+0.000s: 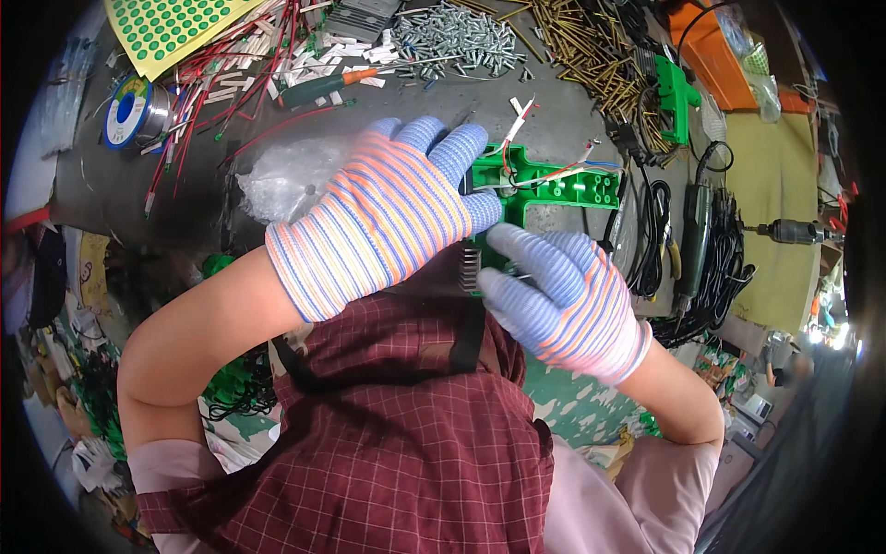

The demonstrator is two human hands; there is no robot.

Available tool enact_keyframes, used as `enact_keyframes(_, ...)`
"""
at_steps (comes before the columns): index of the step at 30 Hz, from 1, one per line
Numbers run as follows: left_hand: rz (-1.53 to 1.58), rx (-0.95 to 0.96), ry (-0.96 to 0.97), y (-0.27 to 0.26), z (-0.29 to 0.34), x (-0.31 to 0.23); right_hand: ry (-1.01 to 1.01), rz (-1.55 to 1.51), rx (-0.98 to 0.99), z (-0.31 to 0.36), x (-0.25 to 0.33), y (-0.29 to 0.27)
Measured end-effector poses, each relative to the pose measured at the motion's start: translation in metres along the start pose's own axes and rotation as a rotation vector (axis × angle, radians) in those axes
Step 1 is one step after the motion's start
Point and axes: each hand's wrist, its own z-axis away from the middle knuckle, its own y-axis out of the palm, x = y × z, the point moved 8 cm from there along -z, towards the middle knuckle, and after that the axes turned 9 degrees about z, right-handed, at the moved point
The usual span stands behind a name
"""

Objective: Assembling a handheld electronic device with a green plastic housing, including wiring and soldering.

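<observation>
A green plastic housing, open-sided with ribs and posts inside, lies at the table's near edge. White, red and blue wires stick out of it. My left hand, in a striped knit glove, grips the left part of the housing, thumb toward its middle and fingers beyond. My right hand, gloved alike, has its fingers closed at the lower part of the housing; a small shiny bit shows between them, too little to name. Beside those fingertips is a dark ridged part. My hands hide much of the housing.
Screws and long brass-coloured pins lie in heaps at the back. A screwdriver, solder spool and clear plastic bag are left. An electric screwdriver and black cables lie right.
</observation>
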Motion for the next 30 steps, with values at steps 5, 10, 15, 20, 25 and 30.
enact_keyframes(5, 0.04, 0.032, 0.003, -0.003, -0.004, -0.004, 0.306, -0.094, -0.125, 0.023, -0.028, 0.011)
enact_keyframes(10, -0.003, 0.014, 0.006, -0.005, -0.002, -0.003, 0.519, 0.04, 0.177, 0.013, -0.033, -0.003)
enact_keyframes(15, -0.024, 0.035, -0.038, -0.001, -0.002, 0.002, 0.409, 0.065, 0.005, 0.012, -0.023, -0.011)
enact_keyframes(20, 0.044, -0.002, 0.017, -0.006, -0.003, -0.003, 0.171, -0.097, -0.146, 0.007, -0.003, -0.009)
enact_keyframes(25, 0.019, 0.028, 0.003, -0.004, -0.003, -0.003, 0.221, -0.237, -0.226, 0.018, -0.027, 0.002)
enact_keyframes(30, -0.012, 0.042, -0.018, 0.0, 0.001, 0.001, 0.377, 0.049, -0.075, 0.017, -0.019, -0.008)
